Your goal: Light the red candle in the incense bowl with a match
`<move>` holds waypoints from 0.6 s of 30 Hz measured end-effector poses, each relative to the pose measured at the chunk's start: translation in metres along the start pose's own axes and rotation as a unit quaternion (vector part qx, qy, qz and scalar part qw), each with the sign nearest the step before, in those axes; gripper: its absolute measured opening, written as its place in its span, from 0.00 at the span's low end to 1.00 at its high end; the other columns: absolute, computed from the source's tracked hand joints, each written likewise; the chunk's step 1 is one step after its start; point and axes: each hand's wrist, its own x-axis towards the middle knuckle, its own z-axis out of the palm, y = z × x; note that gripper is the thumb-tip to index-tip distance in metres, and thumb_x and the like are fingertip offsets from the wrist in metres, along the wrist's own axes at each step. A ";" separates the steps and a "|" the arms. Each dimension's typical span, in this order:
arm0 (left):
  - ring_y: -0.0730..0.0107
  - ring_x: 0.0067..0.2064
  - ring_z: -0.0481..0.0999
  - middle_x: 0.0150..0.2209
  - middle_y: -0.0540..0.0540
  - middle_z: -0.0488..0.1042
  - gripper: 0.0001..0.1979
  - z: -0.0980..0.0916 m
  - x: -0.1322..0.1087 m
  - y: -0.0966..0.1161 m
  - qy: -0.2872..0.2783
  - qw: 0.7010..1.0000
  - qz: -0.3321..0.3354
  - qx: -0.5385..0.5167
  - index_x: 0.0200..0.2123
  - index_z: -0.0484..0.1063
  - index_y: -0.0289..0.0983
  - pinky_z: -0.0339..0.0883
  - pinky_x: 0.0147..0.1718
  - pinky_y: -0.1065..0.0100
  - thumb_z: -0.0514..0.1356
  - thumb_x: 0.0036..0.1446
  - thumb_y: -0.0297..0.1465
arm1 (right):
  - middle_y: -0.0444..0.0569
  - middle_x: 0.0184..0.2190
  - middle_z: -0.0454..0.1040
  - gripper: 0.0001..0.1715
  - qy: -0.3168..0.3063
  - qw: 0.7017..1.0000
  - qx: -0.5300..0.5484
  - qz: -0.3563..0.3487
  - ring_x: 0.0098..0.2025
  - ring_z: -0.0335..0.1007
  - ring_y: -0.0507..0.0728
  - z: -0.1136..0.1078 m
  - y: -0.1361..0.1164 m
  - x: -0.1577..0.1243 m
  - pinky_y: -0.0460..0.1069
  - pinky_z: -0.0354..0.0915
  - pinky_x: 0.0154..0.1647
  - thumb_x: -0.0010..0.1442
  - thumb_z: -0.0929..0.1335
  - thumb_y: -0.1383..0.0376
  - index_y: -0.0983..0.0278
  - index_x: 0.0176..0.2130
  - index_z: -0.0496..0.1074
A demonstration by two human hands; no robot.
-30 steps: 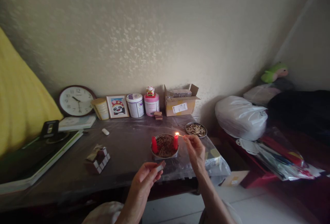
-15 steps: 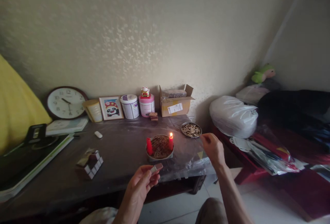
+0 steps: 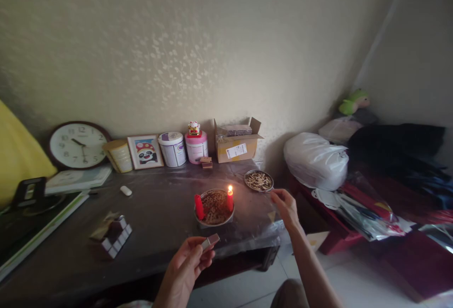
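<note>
My left hand (image 3: 184, 263) grips a small matchbox (image 3: 210, 242) between thumb and fingers, in front of the round tin (image 3: 214, 223). Two red candles stand at the tin's sides: the right candle (image 3: 230, 201) burns with a small flame, while the left candle (image 3: 198, 207) shows none. My right hand (image 3: 286, 208) is closed in a pinch just beside a round metal dish (image 3: 245, 186) of matchsticks (image 3: 259, 181). Whatever lies between those fingertips is too small to make out.
On the table's left lies a pack of matchboxes (image 3: 115, 239), with a white oval object (image 3: 126, 190) behind it. A clock (image 3: 78, 145), a picture frame (image 3: 145, 151), canisters (image 3: 172, 149) and an opened carton (image 3: 236, 145) line the wall. A white plastic bag (image 3: 316, 160) sits at right.
The camera view has turned slightly right. My right hand has come a little closer to the dish, still pinched. My left hand keeps hold of the matchbox.
</note>
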 end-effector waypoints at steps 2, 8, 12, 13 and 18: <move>0.63 0.35 0.78 0.36 0.42 0.83 0.18 -0.002 0.002 -0.004 0.007 1.000 -0.007 -0.001 0.30 0.77 0.39 0.69 0.40 0.62 0.72 0.38 0.43 | 0.44 0.19 0.74 0.17 0.012 1.000 -0.023 0.005 0.23 0.67 0.54 0.006 0.011 0.009 0.48 0.62 0.26 0.42 0.71 0.55 0.66 0.27 0.76; 0.63 0.34 0.79 0.37 0.42 0.83 0.18 -0.004 0.005 -0.012 0.006 1.000 -0.021 0.017 0.31 0.77 0.39 0.69 0.37 0.62 0.72 0.38 0.43 | 0.43 0.21 0.76 0.08 0.045 0.995 -0.084 -0.002 0.27 0.70 0.57 0.025 0.021 0.041 0.49 0.62 0.30 0.43 0.70 0.60 0.62 0.25 0.75; 0.62 0.35 0.79 0.37 0.42 0.83 0.19 -0.003 0.005 -0.012 -0.007 0.998 -0.050 0.036 0.29 0.77 0.39 0.68 0.38 0.61 0.73 0.35 0.44 | 0.42 0.24 0.75 0.08 0.058 0.994 -0.096 -0.004 0.28 0.70 0.53 0.041 0.023 0.066 0.50 0.65 0.35 0.52 0.71 0.61 0.65 0.29 0.74; 0.62 0.35 0.79 0.38 0.42 0.83 0.19 -0.002 0.005 -0.012 -0.002 0.998 -0.048 0.035 0.29 0.77 0.39 0.68 0.38 0.61 0.73 0.35 0.44 | 0.42 0.25 0.74 0.09 0.064 0.993 -0.096 -0.003 0.29 0.70 0.53 0.043 0.022 0.071 0.50 0.65 0.36 0.53 0.71 0.61 0.65 0.29 0.73; 0.64 0.34 0.78 0.37 0.42 0.83 0.19 0.002 0.003 -0.011 0.002 0.998 -0.038 0.047 0.29 0.77 0.39 0.66 0.38 0.62 0.72 0.37 0.45 | 0.51 0.32 0.77 0.14 0.091 0.993 -0.078 -0.016 0.35 0.72 0.59 0.036 0.006 0.059 0.52 0.65 0.39 0.50 0.69 0.57 0.65 0.33 0.75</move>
